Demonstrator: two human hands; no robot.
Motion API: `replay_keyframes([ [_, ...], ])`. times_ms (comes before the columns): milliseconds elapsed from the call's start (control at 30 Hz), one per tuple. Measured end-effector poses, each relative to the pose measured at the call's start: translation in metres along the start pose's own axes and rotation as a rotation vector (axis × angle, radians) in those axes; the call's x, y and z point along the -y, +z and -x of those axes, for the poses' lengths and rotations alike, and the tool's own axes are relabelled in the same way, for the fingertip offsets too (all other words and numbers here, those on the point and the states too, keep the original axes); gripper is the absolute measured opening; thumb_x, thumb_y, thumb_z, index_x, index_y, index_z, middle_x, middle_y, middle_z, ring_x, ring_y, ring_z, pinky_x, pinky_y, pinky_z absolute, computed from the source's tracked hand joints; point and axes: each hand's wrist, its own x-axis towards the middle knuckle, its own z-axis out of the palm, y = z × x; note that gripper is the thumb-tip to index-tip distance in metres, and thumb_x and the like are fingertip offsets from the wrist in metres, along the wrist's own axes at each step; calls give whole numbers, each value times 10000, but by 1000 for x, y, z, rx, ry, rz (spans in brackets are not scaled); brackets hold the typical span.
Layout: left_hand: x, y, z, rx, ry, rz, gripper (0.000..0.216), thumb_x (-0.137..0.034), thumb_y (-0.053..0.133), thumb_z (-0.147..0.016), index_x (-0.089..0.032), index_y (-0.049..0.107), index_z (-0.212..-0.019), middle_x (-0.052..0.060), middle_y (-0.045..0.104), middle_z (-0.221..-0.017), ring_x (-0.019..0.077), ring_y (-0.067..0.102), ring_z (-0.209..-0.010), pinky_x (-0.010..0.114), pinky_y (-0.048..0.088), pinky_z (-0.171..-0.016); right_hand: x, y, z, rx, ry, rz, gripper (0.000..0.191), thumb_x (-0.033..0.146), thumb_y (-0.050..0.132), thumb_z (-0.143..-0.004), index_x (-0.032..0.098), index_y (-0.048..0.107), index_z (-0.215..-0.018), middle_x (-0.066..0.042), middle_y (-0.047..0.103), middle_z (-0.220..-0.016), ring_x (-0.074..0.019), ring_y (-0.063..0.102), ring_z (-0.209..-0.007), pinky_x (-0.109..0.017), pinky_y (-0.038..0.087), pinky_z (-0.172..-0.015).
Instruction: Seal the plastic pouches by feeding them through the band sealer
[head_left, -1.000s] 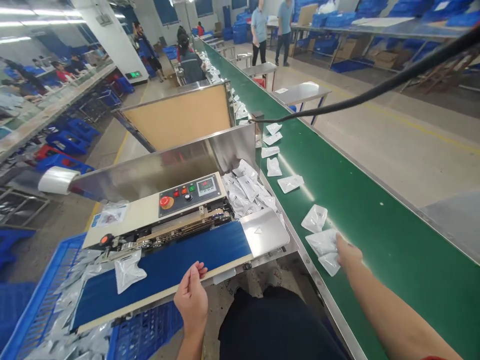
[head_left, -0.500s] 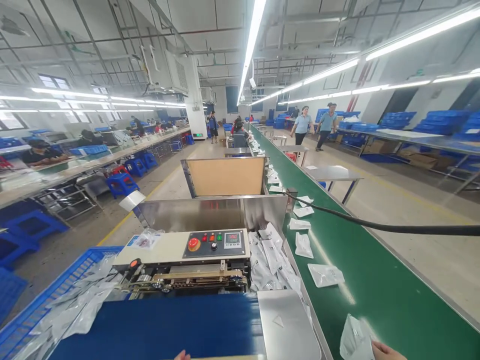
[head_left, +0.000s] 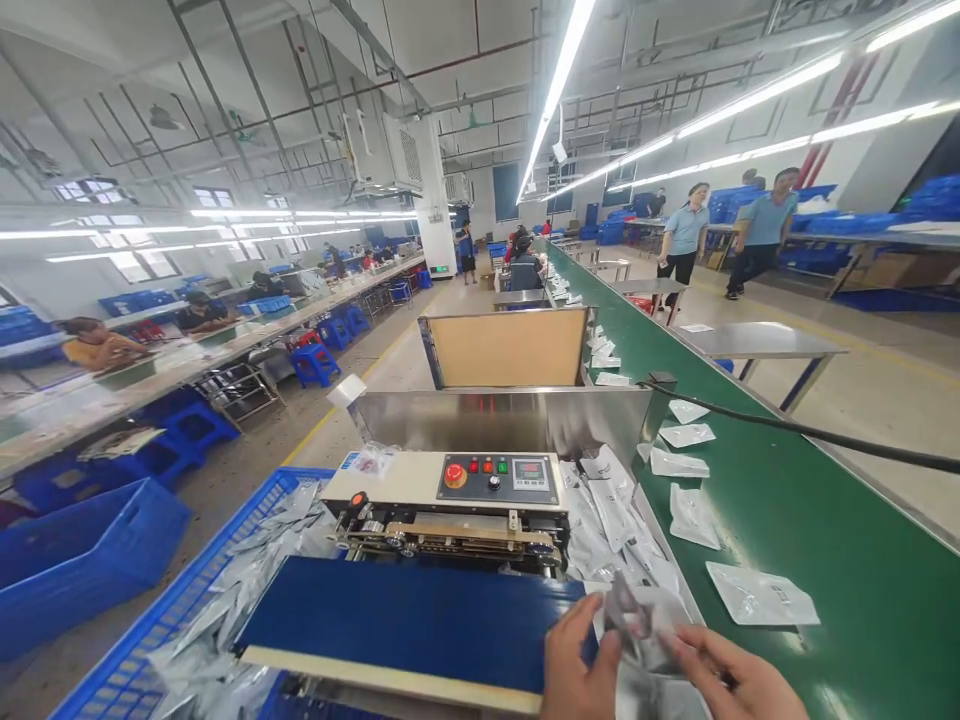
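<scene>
A white plastic pouch (head_left: 660,690) is between my two hands, over the right end of the sealing machine's blue belt (head_left: 420,620). My left hand (head_left: 577,660) has its thumb and fingers closed at the pouch's left edge. On the other side, my right hand (head_left: 739,675) pinches the pouch with thumb and fingers. Something small and reddish shows through the pouch, too blurred to name. Just beyond my hands lies a heap of similar pouches (head_left: 611,510), beside the band sealing machine (head_left: 450,490) with its red stop button.
To the right runs a green conveyor (head_left: 757,510) with several white pouches (head_left: 761,595) along its left side. A blue basket (head_left: 187,585) full of pouches stands left of the machine. A black cable (head_left: 810,430) crosses the conveyor. Two people in blue shirts walk at the right.
My right hand has brought the pouch left from the conveyor to the machine's belt end. My left hand has risen into view and taken hold of it. The view has swung left.
</scene>
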Motion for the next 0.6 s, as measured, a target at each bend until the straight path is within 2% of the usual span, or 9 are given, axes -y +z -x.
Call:
replay_keyframes([
  [67,-6,6,-3,108,-40,40,670,-754,538,-1001,-168,844,-897,122,762,-835,254,686,-812,346,583,-799,19,22,1,97,-39,-35,580,839,665,-781,285,833,-777,-75,774,-771,-317,722,-764,-352,599,-708],
  [167,-5,5,-5,139,-105,92,707,-755,509,-1015,-153,706,-703,27,591,-667,164,491,-672,278,423,-662,22,32,-3,160,13,-86,608,823,684,-806,226,775,-734,-44,714,-721,-245,659,-713,-296,534,-649],
  [233,3,1,-8,115,-176,103,695,-756,546,-981,-169,602,-613,-6,485,-611,144,404,-648,267,325,-612,10,32,-9,191,126,-161,597,797,741,-768,205,731,-700,-29,664,-675,-203,603,-655,-282,487,-604],
  [367,24,2,-29,39,-454,109,660,-735,651,-836,-231,382,-505,-49,276,-534,122,262,-596,273,194,-563,-16,36,-31,204,461,-358,472,626,892,-652,196,704,-705,-19,634,-615,-184,583,-594,-284,471,-556],
  [433,32,4,-42,19,-519,115,632,-705,669,-801,-245,359,-500,-56,254,-527,118,242,-584,273,183,-560,-20,43,-45,193,556,-414,374,505,914,-662,196,729,-763,-22,665,-623,-196,627,-608,-286,508,-576],
  [600,44,-10,-59,-28,-524,112,598,-644,721,-772,-237,395,-480,-59,273,-516,116,252,-576,273,188,-566,-7,65,-72,166,701,-414,276,365,923,-671,213,760,-834,-34,712,-628,-223,673,-571,-316,565,-568],
])
